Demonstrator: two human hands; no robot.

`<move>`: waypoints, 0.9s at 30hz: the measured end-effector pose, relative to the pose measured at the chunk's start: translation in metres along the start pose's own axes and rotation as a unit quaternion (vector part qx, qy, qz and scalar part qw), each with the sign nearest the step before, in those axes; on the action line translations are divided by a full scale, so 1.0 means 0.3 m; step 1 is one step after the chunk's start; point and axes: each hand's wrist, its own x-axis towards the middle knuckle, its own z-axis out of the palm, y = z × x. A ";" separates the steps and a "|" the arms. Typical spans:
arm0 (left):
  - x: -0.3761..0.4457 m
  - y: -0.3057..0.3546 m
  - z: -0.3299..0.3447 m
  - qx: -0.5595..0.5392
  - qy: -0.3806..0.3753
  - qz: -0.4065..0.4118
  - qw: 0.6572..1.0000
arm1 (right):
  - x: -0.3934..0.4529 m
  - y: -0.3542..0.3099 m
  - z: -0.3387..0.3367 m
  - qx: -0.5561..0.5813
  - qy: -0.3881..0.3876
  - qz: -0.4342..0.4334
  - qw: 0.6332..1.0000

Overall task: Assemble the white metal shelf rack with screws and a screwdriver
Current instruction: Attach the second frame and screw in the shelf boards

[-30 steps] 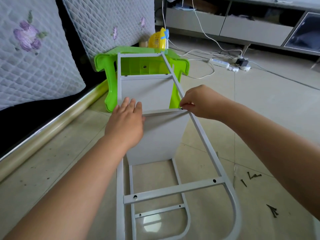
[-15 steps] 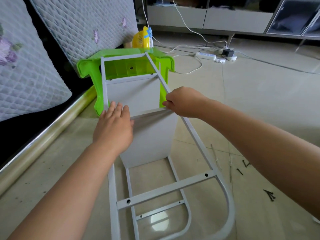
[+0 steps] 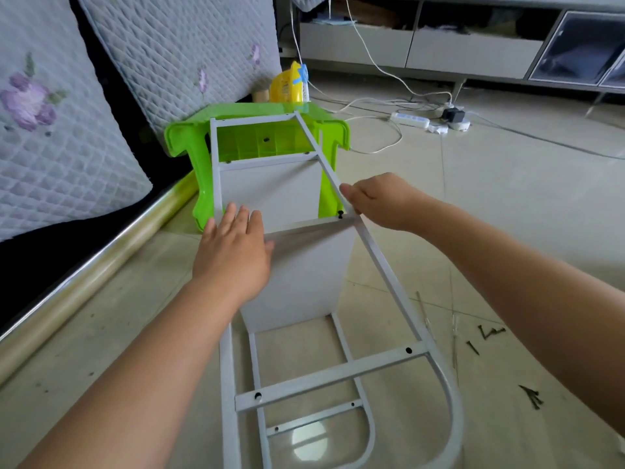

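The white metal shelf rack (image 3: pixel 389 269) lies on its side on the floor, its far end propped on a green plastic stool (image 3: pixel 329 130). A white shelf panel (image 3: pixel 304 282) stands between the two side frames. My left hand (image 3: pixel 233 255) lies flat with straight fingers on the panel's top edge at the left. My right hand (image 3: pixel 382 201) grips the upper right frame rail just beyond the panel. A black screw (image 3: pixel 340 214) sits in the crossbar beside my right hand. Several loose black screws (image 3: pixel 532 397) lie on the floor at the right. No screwdriver is in view.
A quilted mattress (image 3: pixel 50 147) and a bed's metal edge (image 3: pixel 84 279) run along the left. A yellow object (image 3: pixel 287 88) stands behind the stool. A power strip (image 3: pixel 409 119) and white cables cross the floor. A low cabinet (image 3: pixel 439 52) lines the back wall.
My right hand has slid a little farther along the rail, uncovering the black screw in the crossbar. My left hand stays flat on the panel. The view has shifted.
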 end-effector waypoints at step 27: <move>0.062 0.230 0.057 0.041 0.092 0.061 0.993 | -0.310 0.595 0.726 -0.007 -0.139 0.344 0.929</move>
